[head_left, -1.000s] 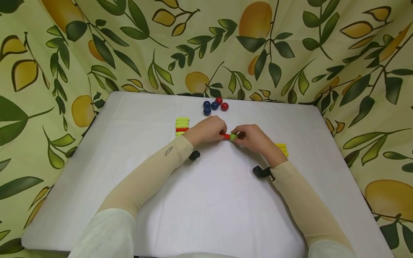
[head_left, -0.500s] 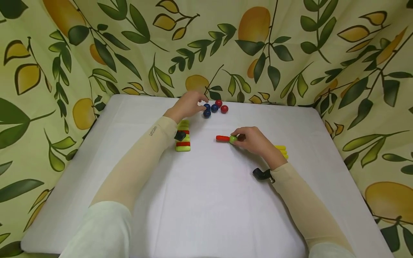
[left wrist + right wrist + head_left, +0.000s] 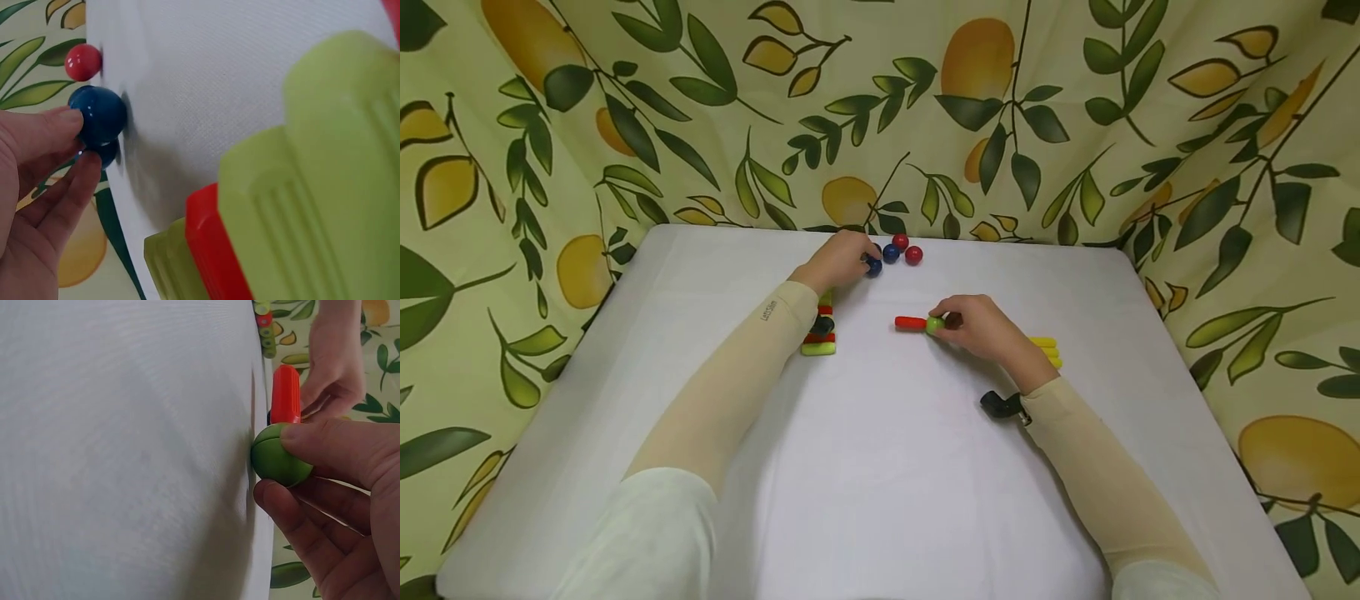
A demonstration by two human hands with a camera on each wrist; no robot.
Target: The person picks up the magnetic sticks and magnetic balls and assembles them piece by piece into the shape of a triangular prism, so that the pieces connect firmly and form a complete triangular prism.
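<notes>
In the head view my left hand (image 3: 841,257) is at the cluster of balls near the far table edge, its thumb and fingertips on a blue ball (image 3: 103,117). Another blue ball (image 3: 105,154) sits close beside it, partly covered by the fingers. Mid-table, my right hand (image 3: 977,325) pinches a green ball (image 3: 281,456) between thumb and fingers. A red ribbed stick (image 3: 286,394) extends from that ball towards the left. Two red balls (image 3: 913,255) and one more blue ball (image 3: 891,253) lie just right of the left hand.
A row of light green and red sticks (image 3: 818,349) lies under the left forearm, partly hidden. Several yellow sticks (image 3: 1047,352) lie beside the right wrist. The white-covered table (image 3: 865,467) meets a fruit-patterned curtain (image 3: 715,150) at the back.
My left hand has let go of the red stick, moved up and left to the blue balls, and brought its fingers onto one. The right hand keeps the green ball in about the same place.
</notes>
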